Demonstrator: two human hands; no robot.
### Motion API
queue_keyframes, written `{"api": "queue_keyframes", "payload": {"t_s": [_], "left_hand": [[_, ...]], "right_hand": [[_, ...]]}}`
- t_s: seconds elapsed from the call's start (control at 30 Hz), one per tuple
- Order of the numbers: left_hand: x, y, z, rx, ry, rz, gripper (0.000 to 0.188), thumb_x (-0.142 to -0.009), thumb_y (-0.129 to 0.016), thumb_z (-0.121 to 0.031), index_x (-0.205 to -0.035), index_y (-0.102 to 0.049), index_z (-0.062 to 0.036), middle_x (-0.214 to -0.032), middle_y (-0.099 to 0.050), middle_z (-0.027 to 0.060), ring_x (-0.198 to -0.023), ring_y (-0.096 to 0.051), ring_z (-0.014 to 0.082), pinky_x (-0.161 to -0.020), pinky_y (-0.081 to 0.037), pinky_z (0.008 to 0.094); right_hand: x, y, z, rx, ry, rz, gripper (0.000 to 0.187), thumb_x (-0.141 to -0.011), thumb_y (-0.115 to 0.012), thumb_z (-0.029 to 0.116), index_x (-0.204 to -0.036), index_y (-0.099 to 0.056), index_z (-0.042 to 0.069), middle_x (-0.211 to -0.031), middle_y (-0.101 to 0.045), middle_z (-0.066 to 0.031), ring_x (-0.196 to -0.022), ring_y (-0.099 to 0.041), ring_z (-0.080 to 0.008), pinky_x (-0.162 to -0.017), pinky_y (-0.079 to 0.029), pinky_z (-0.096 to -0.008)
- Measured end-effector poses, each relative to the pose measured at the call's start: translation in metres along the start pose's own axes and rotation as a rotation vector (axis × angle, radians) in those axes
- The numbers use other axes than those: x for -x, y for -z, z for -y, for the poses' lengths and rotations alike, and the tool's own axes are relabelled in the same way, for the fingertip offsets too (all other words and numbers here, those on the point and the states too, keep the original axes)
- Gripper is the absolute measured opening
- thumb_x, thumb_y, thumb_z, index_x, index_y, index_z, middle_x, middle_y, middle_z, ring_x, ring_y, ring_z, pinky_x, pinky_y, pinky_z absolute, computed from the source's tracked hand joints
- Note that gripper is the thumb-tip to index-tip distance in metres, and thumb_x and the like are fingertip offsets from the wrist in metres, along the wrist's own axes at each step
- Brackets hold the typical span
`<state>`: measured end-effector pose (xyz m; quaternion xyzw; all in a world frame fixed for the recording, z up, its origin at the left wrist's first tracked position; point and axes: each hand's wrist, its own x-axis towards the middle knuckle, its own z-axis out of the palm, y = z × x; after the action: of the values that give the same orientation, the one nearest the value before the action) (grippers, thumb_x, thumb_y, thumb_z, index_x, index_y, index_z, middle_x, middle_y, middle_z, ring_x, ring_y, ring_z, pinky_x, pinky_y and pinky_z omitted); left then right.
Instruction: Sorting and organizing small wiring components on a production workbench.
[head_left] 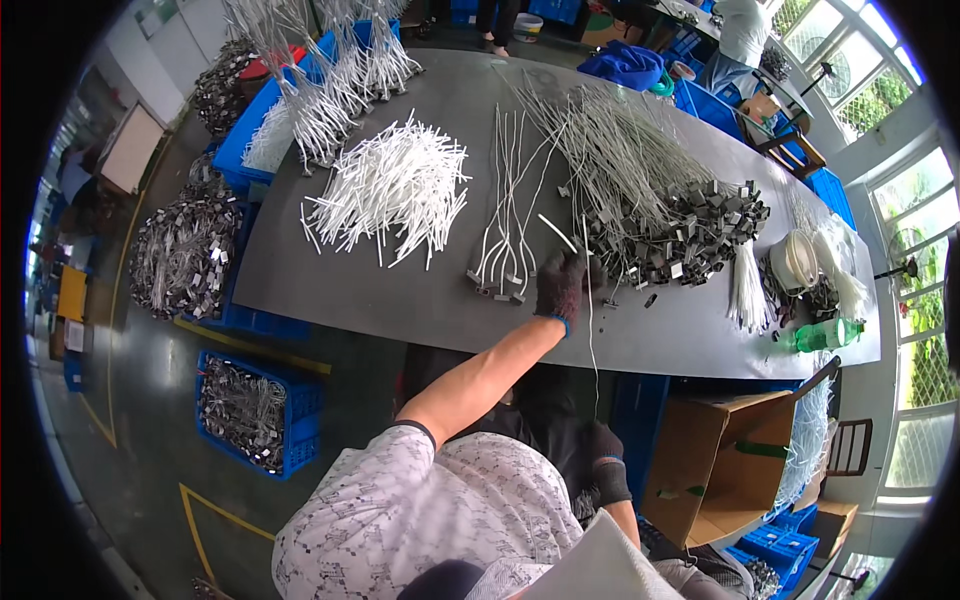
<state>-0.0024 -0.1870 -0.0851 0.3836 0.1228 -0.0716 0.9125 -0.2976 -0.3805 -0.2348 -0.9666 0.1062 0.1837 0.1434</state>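
My left hand, in a dark knitted glove, is closed over the table's near edge. A short white tube sticks out of its fingers. Beside the same hand runs a thin pale wire, which hangs past the table edge toward my lap. My right hand, also gloved, is low in front of my body near the wire's lower end; its fingers are too dark to make out. Left of my left hand lie several wires with white sleeves and dark end pieces. On its right is a large heap of wires with dark clips.
A pile of white tubes lies on the grey metal table. Blue crates of parts stand on the floor at left. At right are a white tub, a green bottle and an open cardboard box. Another person is far right.
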Motion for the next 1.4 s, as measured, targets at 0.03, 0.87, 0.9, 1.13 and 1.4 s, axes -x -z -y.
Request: {"api": "queue_keyframes", "payload": {"t_s": [0.03, 0.87, 0.9, 1.13, 1.4], "left_hand": [[0.000, -0.016, -0.002, -0.001, 0.018, 0.037, 0.018, -0.102, -0.059, -0.021, -0.095, -0.060, -0.0043, -0.081, -0.069, 0.0070, -0.070, -0.070, 0.0177, -0.065, -0.060, 0.0335], [0.070, 0.049, 0.030, -0.778, 0.016, 0.320, 0.022, -0.092, -0.072, -0.020, -0.098, -0.075, 0.0004, -0.083, -0.074, 0.0053, -0.076, -0.062, 0.0065, -0.068, -0.052, 0.0267], [0.070, 0.052, 0.023, -0.779, 0.012, 0.309, 0.022, -0.092, -0.072, -0.020, -0.098, -0.075, 0.0004, -0.083, -0.074, 0.0053, -0.076, -0.062, 0.0065, -0.068, -0.052, 0.0267], [0.040, 0.078, -0.017, -0.648, 0.060, 0.379, 0.022, -0.093, -0.070, -0.021, -0.098, -0.075, -0.0007, -0.081, -0.073, 0.0060, -0.076, -0.062, 0.0078, -0.070, -0.052, 0.0294], [0.025, 0.094, -0.003, -0.837, -0.247, 0.254, 0.026, -0.095, -0.071, -0.023, -0.103, -0.074, 0.0010, -0.086, -0.073, 0.0055, -0.079, -0.062, 0.0082, -0.068, -0.051, 0.0294]], "right_hand": [[0.006, 0.004, -0.010, -0.007, -0.033, -0.024, 0.016, -0.087, -0.064, 0.022, -0.091, -0.072, 0.008, -0.092, -0.073, -0.0204, -0.091, -0.070, -0.0413, -0.077, -0.057, -0.0512], [-0.099, 0.134, 0.138, -1.487, -0.115, -0.264, 0.027, -0.082, -0.063, 0.000, -0.109, -0.064, 0.003, -0.095, -0.066, -0.0174, -0.082, -0.067, -0.0269, -0.069, -0.053, -0.0388], [-0.105, 0.127, 0.140, -1.487, -0.109, -0.254, 0.027, -0.082, -0.063, 0.000, -0.109, -0.064, 0.003, -0.095, -0.066, -0.0174, -0.082, -0.067, -0.0269, -0.069, -0.053, -0.0388], [-0.120, 0.141, 0.174, -0.555, 0.555, -0.552, 0.041, -0.078, -0.059, -0.008, -0.116, -0.063, 0.007, -0.083, -0.068, -0.0124, -0.077, -0.068, -0.0266, -0.065, -0.053, -0.0352], [-0.151, 0.138, 0.210, -0.688, 0.529, -0.518, 0.020, -0.092, -0.060, 0.006, -0.112, -0.062, 0.005, -0.077, -0.067, -0.0116, -0.070, -0.068, -0.0251, -0.063, -0.053, -0.0369]]}}
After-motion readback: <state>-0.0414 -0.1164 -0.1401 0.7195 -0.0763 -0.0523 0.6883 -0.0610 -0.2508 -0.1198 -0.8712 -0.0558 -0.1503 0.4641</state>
